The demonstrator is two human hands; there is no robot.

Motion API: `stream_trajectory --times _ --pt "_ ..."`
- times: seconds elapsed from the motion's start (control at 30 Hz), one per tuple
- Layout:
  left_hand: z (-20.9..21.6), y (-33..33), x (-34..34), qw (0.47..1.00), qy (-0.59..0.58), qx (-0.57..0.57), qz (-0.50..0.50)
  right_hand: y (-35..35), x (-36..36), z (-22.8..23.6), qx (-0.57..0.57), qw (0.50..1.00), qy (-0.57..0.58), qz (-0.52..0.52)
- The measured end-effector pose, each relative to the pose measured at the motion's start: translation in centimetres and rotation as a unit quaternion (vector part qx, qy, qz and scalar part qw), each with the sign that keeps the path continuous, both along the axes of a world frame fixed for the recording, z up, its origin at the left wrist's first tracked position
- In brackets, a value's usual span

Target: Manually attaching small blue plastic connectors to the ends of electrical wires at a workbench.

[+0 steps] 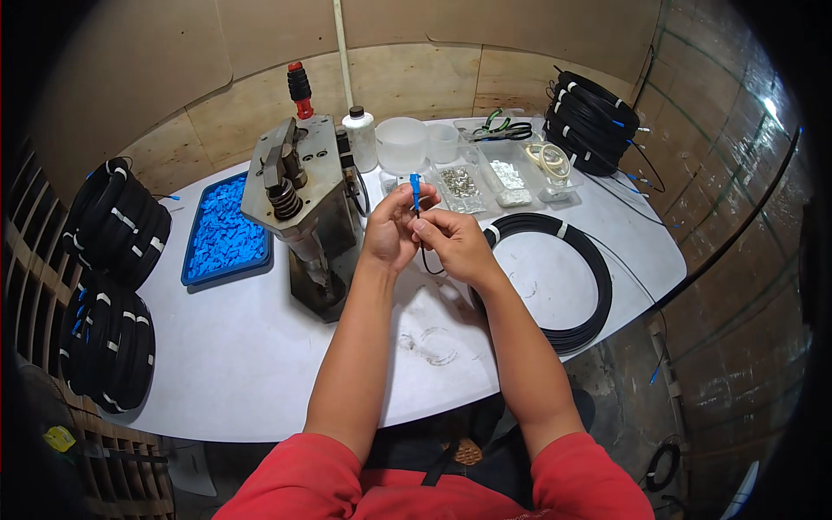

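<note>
Both my hands meet above the middle of the white table (260, 373). My left hand (392, 230) pinches a small blue connector (415, 185) that stands upright on the end of a thin black cable (428, 263). My right hand (455, 244) grips the same cable just below the connector. The cable runs down to a large black cable coil (586, 273) that lies flat on the table to the right of my hands.
A metal hand press (299, 204) with a red-topped lever stands left of my hands. A blue tray (222, 234) of blue parts lies beyond it. Clear tubs, small parts boxes (485, 178) and scissors sit behind. Bundled black coils (117, 225) are stacked at left and back right (594, 121).
</note>
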State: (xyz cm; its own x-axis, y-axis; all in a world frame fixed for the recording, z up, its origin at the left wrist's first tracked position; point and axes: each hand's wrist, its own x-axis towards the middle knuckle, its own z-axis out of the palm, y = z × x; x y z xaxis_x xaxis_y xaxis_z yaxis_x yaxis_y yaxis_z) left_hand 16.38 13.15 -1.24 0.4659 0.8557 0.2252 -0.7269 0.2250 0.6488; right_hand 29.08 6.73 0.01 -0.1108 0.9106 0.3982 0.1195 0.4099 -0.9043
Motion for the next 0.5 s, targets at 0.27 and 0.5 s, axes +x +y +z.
stream_trajectory --times 0.27,0.5 --pt "-0.02 0.05 -0.37 1.0 0.009 -0.01 -0.019 0.18 0.23 0.02 -0.014 0.999 0.013 0.035" --pt "0.55 -0.59 0.15 0.999 -0.03 -0.009 0.02 -0.04 0.09 -0.04 -0.01 1.0 0.005 0.006"
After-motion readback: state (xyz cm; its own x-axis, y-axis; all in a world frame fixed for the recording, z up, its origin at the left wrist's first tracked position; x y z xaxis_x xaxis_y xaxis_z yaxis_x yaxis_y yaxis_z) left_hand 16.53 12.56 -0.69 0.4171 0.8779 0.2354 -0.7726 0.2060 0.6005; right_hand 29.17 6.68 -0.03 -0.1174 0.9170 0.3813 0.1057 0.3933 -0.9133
